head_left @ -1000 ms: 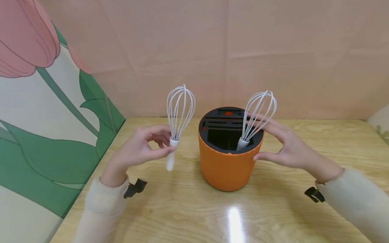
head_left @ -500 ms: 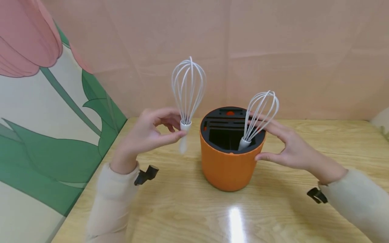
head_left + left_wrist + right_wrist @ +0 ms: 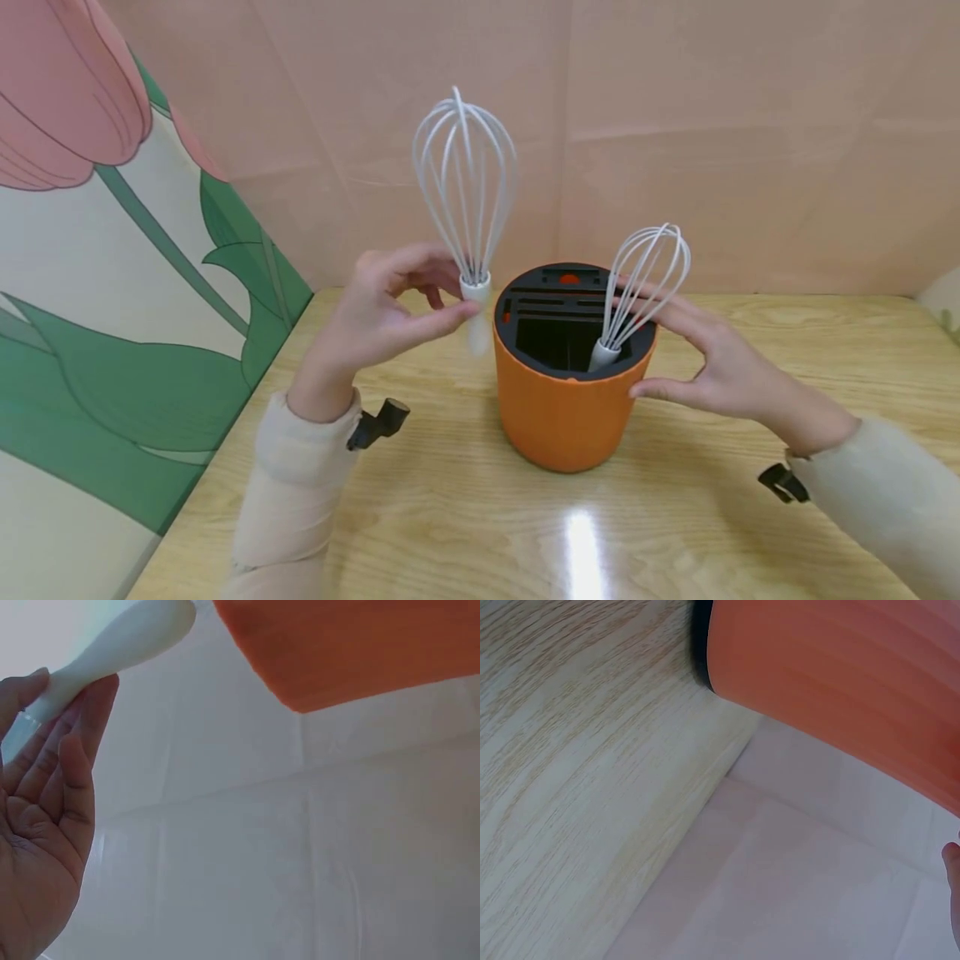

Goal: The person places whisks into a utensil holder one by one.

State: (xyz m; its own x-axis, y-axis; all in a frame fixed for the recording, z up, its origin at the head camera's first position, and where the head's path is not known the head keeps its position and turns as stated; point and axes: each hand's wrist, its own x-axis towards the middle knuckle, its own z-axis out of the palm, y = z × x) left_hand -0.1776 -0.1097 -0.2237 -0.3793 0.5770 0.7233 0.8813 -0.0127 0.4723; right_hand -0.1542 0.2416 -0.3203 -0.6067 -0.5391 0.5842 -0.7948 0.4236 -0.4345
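Observation:
My left hand [image 3: 397,312] pinches a white whisk [image 3: 477,287] near the top of its handle, wires up, left of the orange utensil holder [image 3: 566,425] and above its rim. In the left wrist view, thumb and fingers meet on the whisk handle [image 3: 135,634]. A second whisk [image 3: 603,354] stands in the holder's large front compartment, leaning right. My right hand [image 3: 705,358] grips the holder's right side, thumb in front and fingers along the far rim, partly behind that whisk's wires. The right wrist view has the holder's side [image 3: 817,682] and a fingertip at the edge.
Narrow slots and smaller openings cut the holder's black top [image 3: 555,300] behind the large compartment. The holder stands upright on a wood-grain table [image 3: 450,517]. A pinkish wall covering [image 3: 712,150] rises behind, and a flower-patterned panel [image 3: 135,383] borders the left.
My left hand has lifted the whisk and carried it right, towards the holder. The right hand, the holder and the second whisk have stayed nearly in place.

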